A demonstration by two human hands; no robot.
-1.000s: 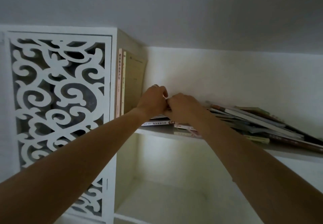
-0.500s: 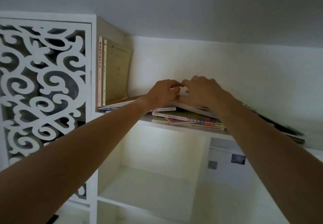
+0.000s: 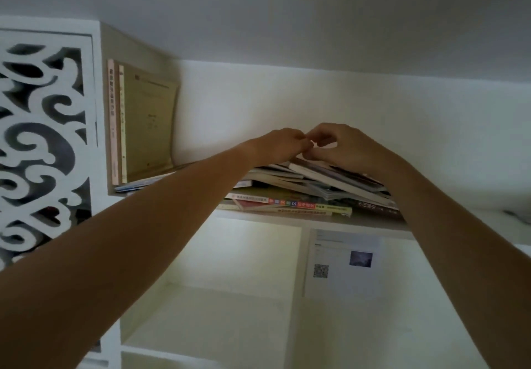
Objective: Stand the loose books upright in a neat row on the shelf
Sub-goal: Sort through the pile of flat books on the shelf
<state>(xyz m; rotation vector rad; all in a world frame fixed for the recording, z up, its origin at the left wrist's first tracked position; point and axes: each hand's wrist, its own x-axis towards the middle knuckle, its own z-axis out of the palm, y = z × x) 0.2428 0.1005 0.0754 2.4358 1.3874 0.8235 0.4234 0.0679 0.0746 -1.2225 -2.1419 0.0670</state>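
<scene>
Overhead, left hand (image 3: 283, 145) and right hand (image 3: 342, 147) meet, fingers curled, atop piled books (image 3: 310, 187); whether they grip anything is unclear.

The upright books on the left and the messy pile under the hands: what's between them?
In the head view, a flat book juts from under the upright books toward the pile; the left forearm hides the rest.

On the shelf (image 3: 316, 220) a heap of books (image 3: 310, 189) lies flat, one upon another. At nine o'clock from it, upright books (image 3: 143, 127) stand against the shelf's end wall, beside the fretwork panel (image 3: 43, 144). Both hands meet atop the heap: left hand (image 3: 283, 145) at nine, right hand (image 3: 342, 145) at three. At six o'clock, under the shelf, hangs a paper sheet (image 3: 343, 262).
</scene>
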